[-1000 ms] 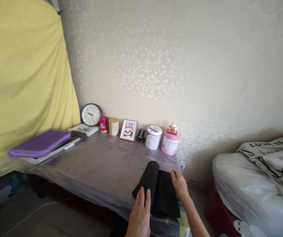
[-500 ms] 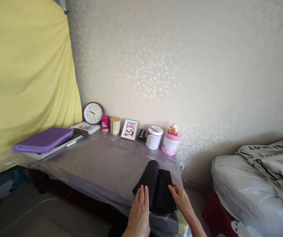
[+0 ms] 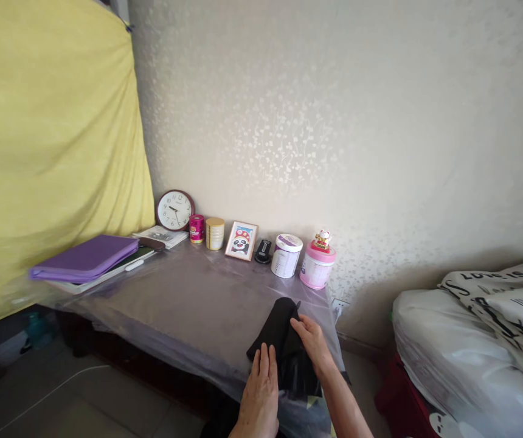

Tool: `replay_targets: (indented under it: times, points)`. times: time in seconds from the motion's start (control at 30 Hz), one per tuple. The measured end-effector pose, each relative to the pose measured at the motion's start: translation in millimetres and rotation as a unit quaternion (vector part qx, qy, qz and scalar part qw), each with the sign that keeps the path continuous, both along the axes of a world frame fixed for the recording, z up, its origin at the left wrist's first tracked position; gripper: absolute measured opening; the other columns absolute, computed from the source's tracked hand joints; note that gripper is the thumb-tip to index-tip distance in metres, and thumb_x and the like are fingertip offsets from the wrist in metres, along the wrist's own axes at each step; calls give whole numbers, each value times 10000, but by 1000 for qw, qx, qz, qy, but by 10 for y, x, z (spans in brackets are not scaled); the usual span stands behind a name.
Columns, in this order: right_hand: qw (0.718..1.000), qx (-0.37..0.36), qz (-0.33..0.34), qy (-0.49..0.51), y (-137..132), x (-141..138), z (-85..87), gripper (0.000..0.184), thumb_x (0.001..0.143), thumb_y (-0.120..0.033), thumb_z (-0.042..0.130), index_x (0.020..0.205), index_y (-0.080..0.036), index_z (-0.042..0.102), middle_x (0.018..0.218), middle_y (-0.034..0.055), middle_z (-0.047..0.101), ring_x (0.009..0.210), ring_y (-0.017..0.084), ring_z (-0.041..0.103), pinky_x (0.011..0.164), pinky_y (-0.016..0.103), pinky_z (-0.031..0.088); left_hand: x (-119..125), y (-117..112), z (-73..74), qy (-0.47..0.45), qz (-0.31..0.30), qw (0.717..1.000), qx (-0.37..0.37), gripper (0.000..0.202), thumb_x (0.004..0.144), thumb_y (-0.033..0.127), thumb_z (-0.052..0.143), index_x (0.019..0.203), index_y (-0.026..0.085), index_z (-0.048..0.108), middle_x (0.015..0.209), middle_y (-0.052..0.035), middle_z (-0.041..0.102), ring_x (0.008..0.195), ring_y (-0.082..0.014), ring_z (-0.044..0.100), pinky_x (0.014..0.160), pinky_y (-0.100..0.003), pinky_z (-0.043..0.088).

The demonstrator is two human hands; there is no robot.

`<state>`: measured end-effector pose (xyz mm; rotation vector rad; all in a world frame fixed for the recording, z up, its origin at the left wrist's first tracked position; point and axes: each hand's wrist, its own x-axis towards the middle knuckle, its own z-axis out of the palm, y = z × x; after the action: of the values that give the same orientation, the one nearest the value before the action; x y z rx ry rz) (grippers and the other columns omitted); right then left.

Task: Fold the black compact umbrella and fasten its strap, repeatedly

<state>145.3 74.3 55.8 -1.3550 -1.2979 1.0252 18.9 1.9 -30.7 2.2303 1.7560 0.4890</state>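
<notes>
A folded black cloth [image 3: 273, 325], smooth and slightly shiny, lies at the near right corner of the table; its exact kind does not show. My left hand [image 3: 261, 383] rests flat on its near left part, fingers stretched out and side by side. Over the upper right of the cloth, my right hand [image 3: 311, 340] pinches a fold between thumb and fingers. The lower part of the cloth hangs loosely beneath my right wrist, and my forearm hides some of it.
Plastic film covers the table [image 3: 188, 298]. Along the wall stand a clock [image 3: 174, 210], a picture frame [image 3: 241, 241], a white tub [image 3: 286, 258] and a pink-lidded tub [image 3: 317, 271] bearing a cat figurine. A purple folder [image 3: 83, 258] lies left; bagged bedding [image 3: 453, 334] sits right.
My right hand has moved up and left from the cloth's right edge, drawing that side inward over the middle. My left hand stays nearly in place. The view has shifted slightly.
</notes>
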Motion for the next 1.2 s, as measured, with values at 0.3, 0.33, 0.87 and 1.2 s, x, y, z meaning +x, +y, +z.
replay_targets:
  times: [0.3, 0.33, 0.87, 1.2]
  points:
    - [999, -34, -4, -10, 233, -332, -148, 341, 673, -361, 580, 932, -143, 539, 543, -55, 511, 452, 104, 485, 405, 220, 384, -4, -6, 33, 1, -2, 1000, -9, 903, 497, 15, 528, 1355, 87, 257, 1468, -137, 91, 1333, -284, 152, 1048, -339, 296]
    - [999, -40, -2, -24, 250, -343, -172, 324, 682, -346, 573, 934, -146, 533, 540, -59, 505, 451, 105, 490, 408, 221, 394, -4, -3, 23, -1, -4, 1000, -6, 872, 511, 23, 524, 1346, 82, 280, 1466, -141, 100, 1332, -283, 156, 1050, -343, 293]
    - [989, -59, 118, -69, 225, -368, -121, 257, 780, -320, 439, 951, -135, 486, 651, 30, 681, 507, 89, 595, 478, 189, 418, -223, -144, 96, -14, 21, 1000, 8, 608, 747, 149, 373, 1347, 105, 284, 1372, -133, 356, 1250, -223, 344, 1027, -347, 296]
    - [981, -50, 138, -125, 321, -343, -214, 243, 781, -319, 444, 924, -145, 535, 693, 40, 701, 435, 69, 526, 434, 182, 397, -161, -52, 350, -29, -52, 996, 69, 661, 728, 241, 449, 1361, 254, 261, 1476, 3, 142, 1297, -227, 218, 1086, -388, 140]
